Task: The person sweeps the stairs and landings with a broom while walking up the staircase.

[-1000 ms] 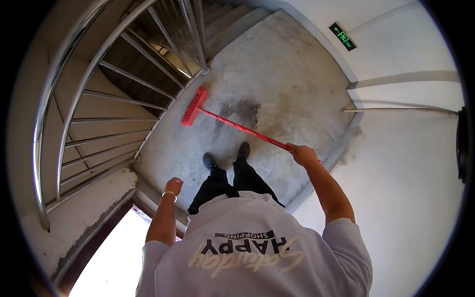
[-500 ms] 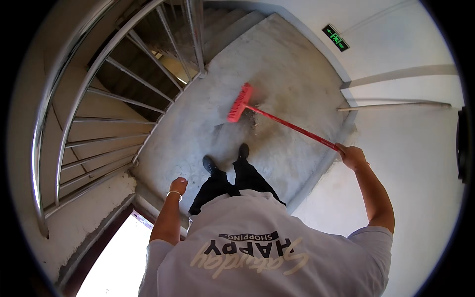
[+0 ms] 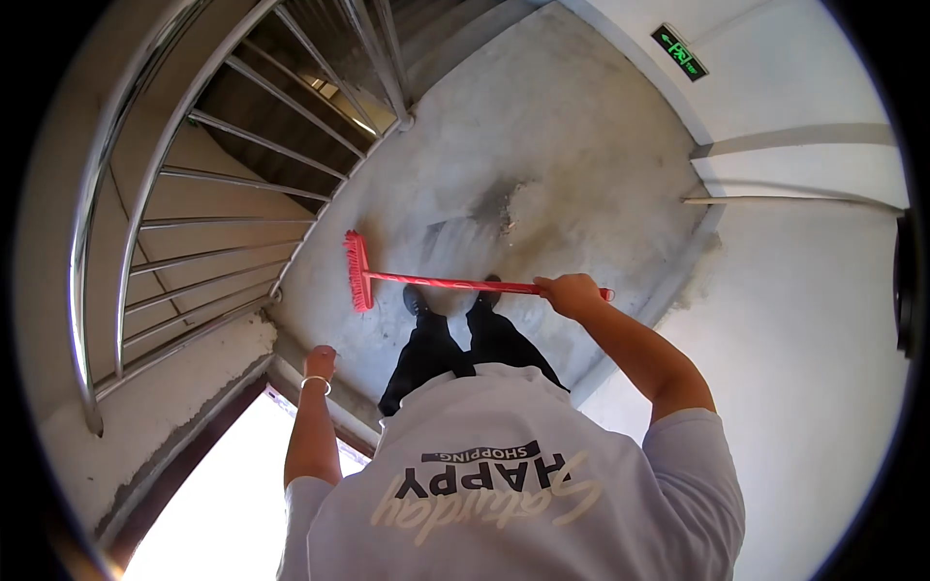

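Note:
My right hand [image 3: 573, 293] is wrapped round the upper part of a red broom's handle, and the handle's end sticks out past it on the right. The red broom [image 3: 436, 282] lies across in front of my legs, its bristled head at the left, near the foot of the railing. My left hand [image 3: 321, 362] hangs at my left side by the doorway, its fingers curled in, with nothing visible in them. A small scatter of dirt [image 3: 507, 215] is on the concrete floor [image 3: 581, 136], ahead of my shoes and away from the bristles.
A metal railing [image 3: 232, 180] runs along the left, with stairs beyond it. A bright doorway [image 3: 228, 484] is at lower left. White wall [image 3: 794, 290] borders the right, with a thin pole [image 3: 775, 199] against it and a green exit sign [image 3: 680, 52] higher up.
The broom has swung left and closer to me, its head going from the dirt to near the railing. My right hand moved left with it; my left hand shifted slightly left.

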A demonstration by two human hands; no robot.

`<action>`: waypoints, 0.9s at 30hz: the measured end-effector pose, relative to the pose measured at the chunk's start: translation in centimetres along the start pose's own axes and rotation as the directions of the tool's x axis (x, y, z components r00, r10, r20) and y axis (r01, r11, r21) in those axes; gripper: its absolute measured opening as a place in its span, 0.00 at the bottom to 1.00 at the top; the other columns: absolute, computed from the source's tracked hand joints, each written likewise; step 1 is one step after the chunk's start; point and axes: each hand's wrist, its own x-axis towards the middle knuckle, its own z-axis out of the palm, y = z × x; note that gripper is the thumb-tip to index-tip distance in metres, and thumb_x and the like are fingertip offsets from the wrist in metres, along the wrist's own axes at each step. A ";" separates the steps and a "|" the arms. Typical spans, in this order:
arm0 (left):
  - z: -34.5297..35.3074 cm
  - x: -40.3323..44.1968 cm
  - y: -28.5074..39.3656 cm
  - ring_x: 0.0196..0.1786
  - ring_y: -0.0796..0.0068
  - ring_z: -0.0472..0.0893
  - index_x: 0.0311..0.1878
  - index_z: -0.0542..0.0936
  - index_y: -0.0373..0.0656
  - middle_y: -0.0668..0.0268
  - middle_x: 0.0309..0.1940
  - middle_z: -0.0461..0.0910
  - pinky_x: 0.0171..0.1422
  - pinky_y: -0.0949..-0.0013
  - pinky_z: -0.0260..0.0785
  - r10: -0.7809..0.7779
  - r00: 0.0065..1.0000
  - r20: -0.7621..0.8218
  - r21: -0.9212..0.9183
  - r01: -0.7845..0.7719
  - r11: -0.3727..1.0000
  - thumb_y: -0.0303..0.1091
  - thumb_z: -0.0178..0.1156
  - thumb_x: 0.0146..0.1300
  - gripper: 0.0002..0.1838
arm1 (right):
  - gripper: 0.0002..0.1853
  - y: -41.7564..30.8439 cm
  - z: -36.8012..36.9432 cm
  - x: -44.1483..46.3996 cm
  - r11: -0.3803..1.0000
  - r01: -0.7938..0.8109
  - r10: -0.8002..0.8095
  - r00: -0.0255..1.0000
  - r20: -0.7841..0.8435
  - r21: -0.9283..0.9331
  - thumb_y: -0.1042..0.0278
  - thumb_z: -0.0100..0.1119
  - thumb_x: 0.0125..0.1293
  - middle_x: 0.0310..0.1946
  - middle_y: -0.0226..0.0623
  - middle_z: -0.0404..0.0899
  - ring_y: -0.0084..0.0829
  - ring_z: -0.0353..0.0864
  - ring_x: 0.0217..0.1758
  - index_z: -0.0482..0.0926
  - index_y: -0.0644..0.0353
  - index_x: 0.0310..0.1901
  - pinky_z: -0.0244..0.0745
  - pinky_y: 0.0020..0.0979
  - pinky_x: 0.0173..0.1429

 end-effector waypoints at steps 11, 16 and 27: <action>10.4 -7.2 6.3 0.47 0.52 0.78 0.38 0.81 0.47 0.56 0.40 0.81 0.53 0.60 0.71 0.057 0.987 0.153 -0.050 -0.050 0.997 0.44 0.55 0.56 0.14 | 0.13 21.2 -7.1 -3.7 0.920 -0.350 0.348 0.937 -0.039 -0.178 0.51 0.49 0.63 0.42 0.29 0.81 0.37 0.78 0.48 0.80 0.33 0.47 0.73 0.40 0.49; 9.0 -4.0 8.3 0.41 0.55 0.81 0.40 0.81 0.46 0.55 0.38 0.81 0.48 0.59 0.73 0.038 0.989 0.141 0.077 -0.049 0.996 0.43 0.56 0.55 0.14 | 0.12 26.6 -12.2 -7.1 0.878 -0.417 0.361 0.899 -0.247 -0.233 0.53 0.50 0.61 0.33 0.32 0.81 0.38 0.80 0.39 0.83 0.42 0.38 0.74 0.42 0.41; 4.4 4.0 17.5 0.25 0.65 0.81 0.41 0.79 0.39 0.56 0.32 0.82 0.36 0.65 0.75 0.081 0.970 0.228 -0.021 -0.078 0.997 0.38 0.56 0.55 0.15 | 0.23 18.5 -12.7 -18.1 0.844 -0.533 0.531 0.846 0.045 0.058 0.42 0.59 0.55 0.38 0.40 0.81 0.40 0.79 0.46 0.76 0.48 0.46 0.71 0.38 0.50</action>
